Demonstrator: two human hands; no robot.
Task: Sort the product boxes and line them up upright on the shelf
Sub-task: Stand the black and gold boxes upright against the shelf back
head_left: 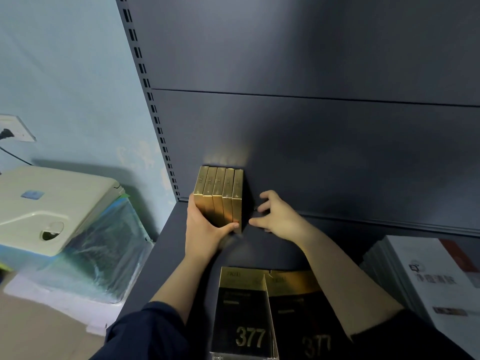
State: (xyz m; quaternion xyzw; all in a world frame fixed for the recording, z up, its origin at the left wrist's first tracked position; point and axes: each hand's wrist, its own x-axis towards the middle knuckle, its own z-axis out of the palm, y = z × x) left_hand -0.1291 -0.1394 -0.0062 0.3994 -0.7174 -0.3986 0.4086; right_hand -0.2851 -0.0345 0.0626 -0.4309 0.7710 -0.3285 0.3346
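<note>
Several gold boxes (pixel 219 193) stand upright in a tight row against the back panel at the left end of the dark shelf (pixel 161 250). My left hand (pixel 202 229) wraps the row from its left side, thumb across the front of the rightmost box. My right hand (pixel 275 216) hovers just right of the row with fingers spread, holding nothing. Two black-and-gold boxes marked 377 (pixel 244 315) lie flat at the shelf's front edge, between my forearms.
A stack of white boxes (pixel 431 287) sits at the right on the shelf. Left of the shelf, beyond the slotted upright (pixel 155 110), stands a beige machine (pixel 52 203) on plastic-wrapped goods, with a wall socket (pixel 15 128) above.
</note>
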